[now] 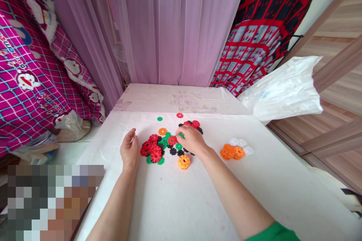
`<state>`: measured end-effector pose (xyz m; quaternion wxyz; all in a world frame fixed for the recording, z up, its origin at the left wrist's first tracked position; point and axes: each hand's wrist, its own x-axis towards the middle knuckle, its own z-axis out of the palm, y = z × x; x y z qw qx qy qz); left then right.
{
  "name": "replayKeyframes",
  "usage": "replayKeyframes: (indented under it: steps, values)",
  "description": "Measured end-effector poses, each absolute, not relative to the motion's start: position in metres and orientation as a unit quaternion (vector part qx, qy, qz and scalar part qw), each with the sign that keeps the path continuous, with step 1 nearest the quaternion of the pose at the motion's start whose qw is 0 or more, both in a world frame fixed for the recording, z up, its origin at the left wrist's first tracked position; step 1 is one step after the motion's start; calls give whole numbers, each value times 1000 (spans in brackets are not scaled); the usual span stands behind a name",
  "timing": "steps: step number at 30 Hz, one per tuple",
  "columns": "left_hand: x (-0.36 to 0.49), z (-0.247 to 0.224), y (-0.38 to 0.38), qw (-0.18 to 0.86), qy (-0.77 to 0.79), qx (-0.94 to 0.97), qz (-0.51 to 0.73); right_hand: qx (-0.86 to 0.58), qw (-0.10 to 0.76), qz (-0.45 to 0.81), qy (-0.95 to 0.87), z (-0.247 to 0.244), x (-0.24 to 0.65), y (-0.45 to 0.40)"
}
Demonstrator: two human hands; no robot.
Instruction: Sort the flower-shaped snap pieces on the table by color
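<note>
Reaching into the spread of notched discs with the right hand (194, 141), palm down, bringing fingers and thumb close to one red disc (172, 140) just at the fingertips. Pinching it, or only touching? Cannot tell from this angle. Across now to nine o'clock of that hand, beyond the red heap (153, 147), to the left hand (129, 153): held on edge over the table, loosely curled, palm turned toward the heap, well apart from the other hand. Back to the right hand as hub: at one o'clock, just past the knuckles, red and black discs (195, 123) bunched together; at eight, black discs (173, 151) lying close in; at six, a neat orange stack (182, 164). Out wide toward four o'clock, an orange pile (232, 152), and touching it on the far side, white discs (235, 141). Lying loose up at eleven, a lone red disc (180, 115); at ten, a small green disc (160, 119) and, nearer, a single orange disc (162, 131). All spread on a white tablecloth (164, 203). Further off, at twelve, a mauve curtain (169, 26); at two, a white bag (283, 86) by the table edge.
</note>
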<state>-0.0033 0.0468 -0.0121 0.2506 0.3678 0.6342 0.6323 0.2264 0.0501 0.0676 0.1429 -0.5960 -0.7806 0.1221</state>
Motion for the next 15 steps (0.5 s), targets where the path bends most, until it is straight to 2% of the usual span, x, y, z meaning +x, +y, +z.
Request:
replayKeyframes:
  steps: [7, 15]
  values:
    - [-3, -11, 47, 265, 627, 357, 640, -562, -19, 68, -824, 64, 172, 98]
    - [-2, -13, 47, 262, 624, 365, 640, -556, -47, 59, -828, 63, 156, 114]
